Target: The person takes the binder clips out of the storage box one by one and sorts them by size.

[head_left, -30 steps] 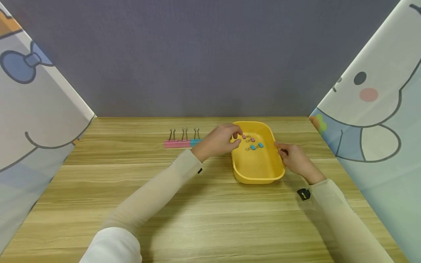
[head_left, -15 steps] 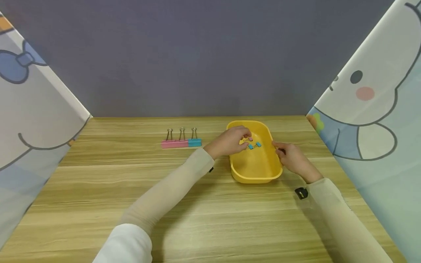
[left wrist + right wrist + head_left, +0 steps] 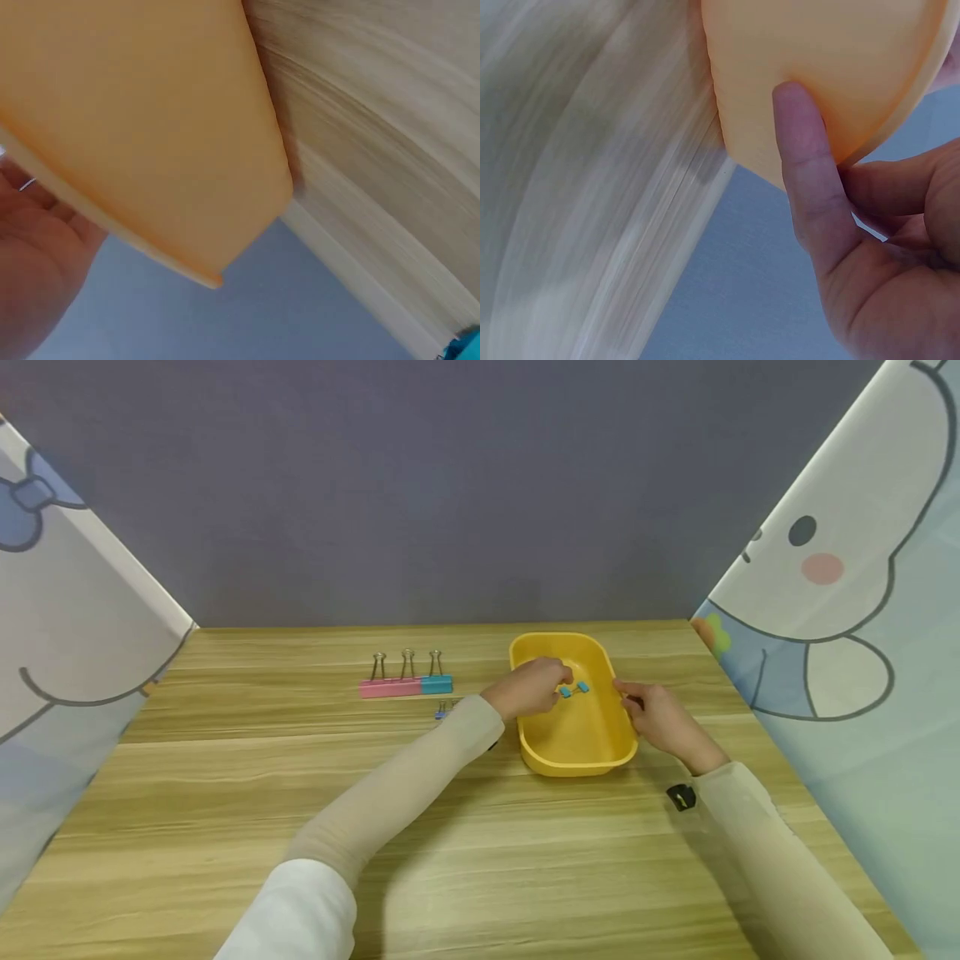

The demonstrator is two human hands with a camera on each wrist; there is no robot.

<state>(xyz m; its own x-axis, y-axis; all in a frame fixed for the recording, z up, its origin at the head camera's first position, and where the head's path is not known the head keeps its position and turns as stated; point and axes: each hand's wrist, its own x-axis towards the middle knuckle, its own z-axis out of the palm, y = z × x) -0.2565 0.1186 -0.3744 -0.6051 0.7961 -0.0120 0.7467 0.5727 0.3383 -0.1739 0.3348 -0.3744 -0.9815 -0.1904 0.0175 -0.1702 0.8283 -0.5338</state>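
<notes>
My left hand [image 3: 531, 685] reaches over the left side of a yellow plastic bin [image 3: 573, 768], its bent fingers low inside and its fingertips hidden. In the left wrist view, the bin's wall covers most of that hand [image 3: 37, 255]; I cannot tell whether it holds a clip. Just right of those fingers, two small blue binder clips [image 3: 582, 687] lie on the bin's floor. My right hand [image 3: 660, 718] pinches the bin's right rim, the thumb [image 3: 810, 157] flat on the outer wall and the fingers curled behind the edge.
Left of the bin, large pink binder clips [image 3: 390, 688] and a large blue one [image 3: 437, 685] stand in a row, handles up. Small blue binder clips [image 3: 440, 713] sit in front, partly behind my left sleeve. A grey panel [image 3: 450, 493] backs the wooden table.
My left hand has moved right and down into the bin, covering the small pink binder clips seen before. Small blue clips on the table have come into view. The right hand keeps its grip.
</notes>
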